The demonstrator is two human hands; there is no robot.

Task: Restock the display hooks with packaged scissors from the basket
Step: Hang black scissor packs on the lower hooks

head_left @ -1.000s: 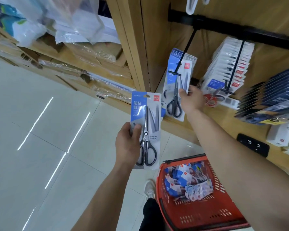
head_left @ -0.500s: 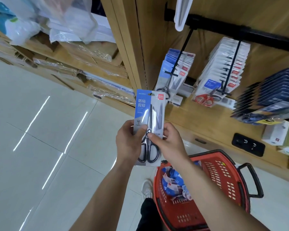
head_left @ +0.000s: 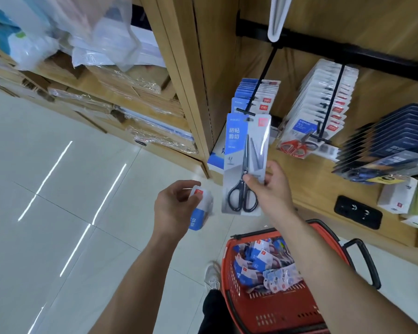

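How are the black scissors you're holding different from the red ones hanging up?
The black scissors pack has black handles; the red scissors pack has orange-red ones. The black scissors pack is pinched in the right hand; the red scissors pack hangs at the front of a full hook. The black scissors pack's card is blue and grey; the red scissors pack's looks mostly white. Both are scissors sealed on cards.

Retail shop aisle, wooden shelving (head_left: 198, 68), packaged stationery on display hooks (head_left: 258, 92), red shopping basket (head_left: 275, 314)
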